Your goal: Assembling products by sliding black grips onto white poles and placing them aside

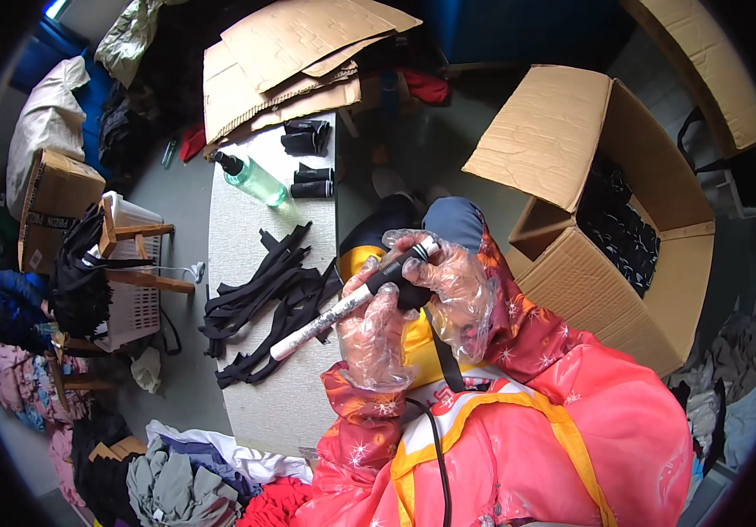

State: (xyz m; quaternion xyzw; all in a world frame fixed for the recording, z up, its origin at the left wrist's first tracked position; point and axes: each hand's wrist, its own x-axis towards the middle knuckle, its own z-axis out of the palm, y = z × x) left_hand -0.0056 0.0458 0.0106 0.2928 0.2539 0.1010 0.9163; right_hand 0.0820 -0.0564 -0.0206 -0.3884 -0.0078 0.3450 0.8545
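Note:
Both my hands wear thin clear plastic gloves. A white, speckled rod (314,328) lies slantwise across them in front of my body, its lower end reaching out over the table's edge. Black fabric strip (387,275) is wrapped round its upper part, near a striped black-and-white end. My left hand (372,338) closes round the rod's middle. At the upper end, my right hand (452,285) grips the rod and the wound black strip. A loose black tail (444,351) hangs below my right hand. Several flat black strips (272,294) lie in a loose pile on the table beside my left hand.
On the pale table (255,408) stand a green spray bottle (256,181) and small rolled black bundles (311,183). Flattened cardboard (299,44) covers its far end. An open carton (633,325) with black patterned pieces stands right. Heaped clothes (180,487) and a white basket (136,307) are left.

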